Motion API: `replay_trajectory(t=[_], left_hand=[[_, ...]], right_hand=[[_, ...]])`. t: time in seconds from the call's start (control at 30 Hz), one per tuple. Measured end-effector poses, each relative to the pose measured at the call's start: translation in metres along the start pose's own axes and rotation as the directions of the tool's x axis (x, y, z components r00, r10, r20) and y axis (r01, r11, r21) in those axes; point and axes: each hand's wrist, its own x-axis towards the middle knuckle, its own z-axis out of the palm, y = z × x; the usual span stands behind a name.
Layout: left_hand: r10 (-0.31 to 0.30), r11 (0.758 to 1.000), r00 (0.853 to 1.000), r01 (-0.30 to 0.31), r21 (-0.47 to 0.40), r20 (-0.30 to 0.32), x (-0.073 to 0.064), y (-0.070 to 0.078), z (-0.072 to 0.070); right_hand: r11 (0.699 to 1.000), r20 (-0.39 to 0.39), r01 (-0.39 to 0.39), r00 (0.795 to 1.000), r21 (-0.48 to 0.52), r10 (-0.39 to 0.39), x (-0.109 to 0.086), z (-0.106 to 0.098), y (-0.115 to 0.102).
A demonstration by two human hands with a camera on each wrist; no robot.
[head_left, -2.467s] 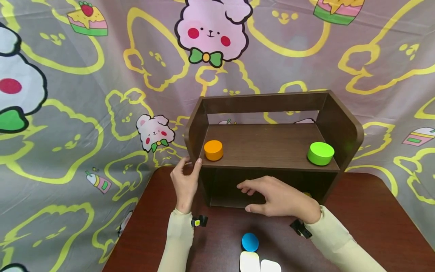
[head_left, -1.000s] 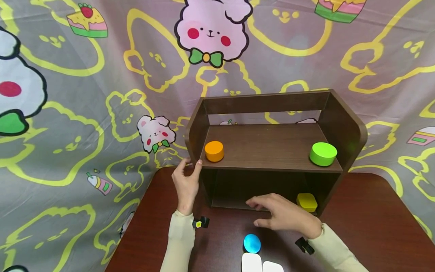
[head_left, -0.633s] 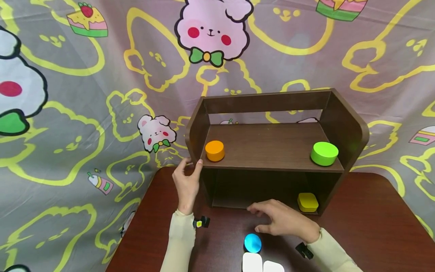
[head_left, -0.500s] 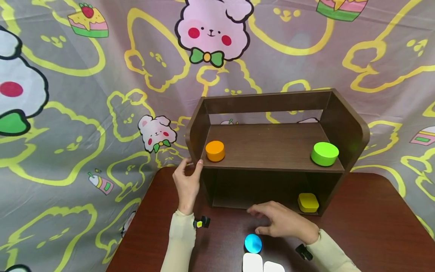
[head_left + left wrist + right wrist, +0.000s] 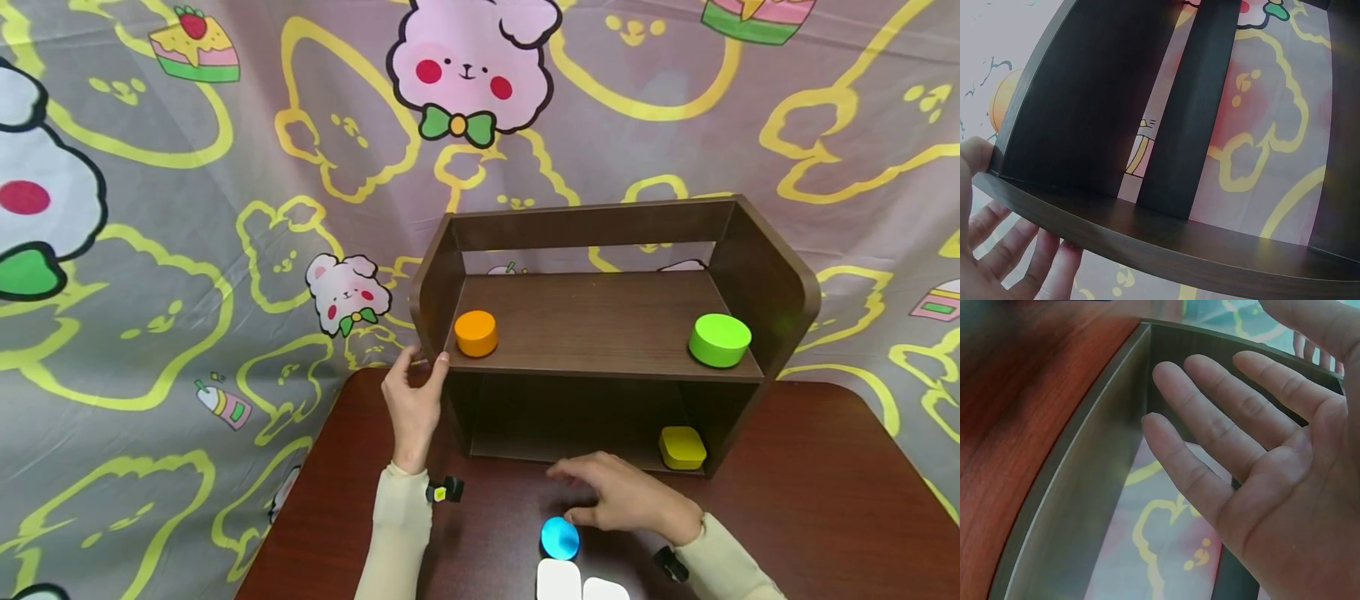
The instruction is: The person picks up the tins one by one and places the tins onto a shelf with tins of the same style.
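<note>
A dark brown two-tier shelf (image 5: pixel 585 321) stands on the table. My left hand (image 5: pixel 412 408) grips the shelf's left side panel (image 5: pixel 1097 234), thumb at the front edge and fingers along the outer face. My right hand (image 5: pixel 626 496) hovers before the lower compartment, palm towards the shelf in the right wrist view, fingers spread and holding nothing. Just below its thumb is a blue round piece (image 5: pixel 560 540) on the table. An orange round piece (image 5: pixel 476 335) sits at the upper tier's left end, a green one (image 5: pixel 720 342) at its right. A yellow rounded-square piece (image 5: pixel 682 448) lies at the lower right.
Two white rounded pieces (image 5: pixel 558 579) lie at the bottom of the head view, just below the blue one and partly cut off. A patterned cloth (image 5: pixel 172 275) hangs behind and to the left. The reddish-brown table (image 5: pixel 832 467) extends to the right of the shelf.
My right hand has come down and back from the lower compartment towards the blue piece, uncovering the yellow piece. My left hand keeps its hold on the shelf.
</note>
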Motion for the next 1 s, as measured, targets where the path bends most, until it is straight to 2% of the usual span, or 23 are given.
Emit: replay_trajectory(t=[0.23, 0.5, 0.67, 1.0], left_hand=[[0.008, 1.000, 1.000, -0.008, -0.004, -0.002, 0.001, -0.001, 0.001], [-0.014, 1.000, 1.000, 0.014, -0.020, 0.009, 0.000, -0.002, 0.000], [-0.024, 0.999, 1.000, 0.024, -0.034, 0.008, 0.000, -0.001, 0.000], [-0.025, 0.999, 1.000, 0.024, -0.039, -0.010, 0.000, -0.001, 0.003]], right_hand=[[1.000, 0.004, -0.012, 1.000, 0.019, 0.012, -0.001, 0.005, 0.002], [0.998, 0.026, -0.048, 0.999, 0.045, 0.047, -0.003, 0.009, 0.004], [0.998, 0.024, -0.036, 0.999, 0.055, 0.035, -0.003, 0.013, 0.007], [0.999, 0.002, -0.052, 0.999, 0.008, 0.052, -0.005, 0.022, 0.011]])
